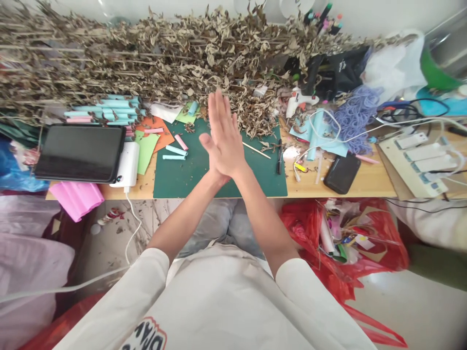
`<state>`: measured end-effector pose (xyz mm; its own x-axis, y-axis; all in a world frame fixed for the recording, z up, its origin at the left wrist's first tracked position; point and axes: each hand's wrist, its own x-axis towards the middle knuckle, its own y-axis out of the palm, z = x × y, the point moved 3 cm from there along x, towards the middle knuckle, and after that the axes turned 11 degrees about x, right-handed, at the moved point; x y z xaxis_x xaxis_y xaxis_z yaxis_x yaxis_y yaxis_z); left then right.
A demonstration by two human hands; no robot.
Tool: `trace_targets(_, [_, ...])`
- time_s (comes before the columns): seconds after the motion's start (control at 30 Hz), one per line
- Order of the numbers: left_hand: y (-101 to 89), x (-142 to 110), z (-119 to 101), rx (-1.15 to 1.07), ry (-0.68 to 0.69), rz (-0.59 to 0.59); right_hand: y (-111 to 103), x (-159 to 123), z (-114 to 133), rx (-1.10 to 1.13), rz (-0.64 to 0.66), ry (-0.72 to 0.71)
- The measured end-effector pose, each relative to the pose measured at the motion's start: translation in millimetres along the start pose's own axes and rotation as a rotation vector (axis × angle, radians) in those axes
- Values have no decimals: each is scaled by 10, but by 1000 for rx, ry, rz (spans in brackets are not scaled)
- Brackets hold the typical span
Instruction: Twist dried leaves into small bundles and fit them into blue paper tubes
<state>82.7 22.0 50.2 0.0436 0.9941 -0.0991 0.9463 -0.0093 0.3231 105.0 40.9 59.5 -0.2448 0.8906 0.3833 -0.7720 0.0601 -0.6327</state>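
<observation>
Above the green cutting mat [189, 177], my right hand [226, 141] is laid flat with its fingers stretched out and its thumb apart. Beneath it, palm to palm, lies my left hand [218, 178], flat and mostly hidden; only the part near its wrist shows clearly. Nothing is visible between them. Left of the hands, a pink paper roll [181, 142] and two light blue paper rolls [175, 153] rest on the mat. On the right are a thin wooden stick [257, 150] and a black pen [279, 158].
Dried leafy stems [146, 53] cover the back of the table. A tablet [80, 153] and white power bank [127, 165] stand left. Rightward are a glue gun [299, 100], purple yarn [359, 116], a black phone-like device [342, 173] and a power strip [412, 160]. A red bag [396, 243] hangs below.
</observation>
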Motion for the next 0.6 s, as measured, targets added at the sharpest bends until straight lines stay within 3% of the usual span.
trace_targets(0.1, [-121, 102, -89, -23, 23, 116, 28, 49, -254, 79, -1, 57])
trace_targets(0.17, [-228, 214, -81, -6, -3, 89, 97, -17, -357, 166, 8, 68])
trace_targets(0.27, [-292, 356, 16, 16, 10, 35, 161, -121, -294, 270, -1, -1])
trace_targets(0.4, [-179, 332, 136, 3, 32, 48, 70, -38, -242, 268, -51, -13])
trace_targets(0.53, [-24, 119, 137, -51, -37, 174, 41, 6, -550, 330, -92, 123])
trace_targets(0.6, [-38, 77, 105, -83, -8, 125, 115, -79, -663, 376, -88, 158])
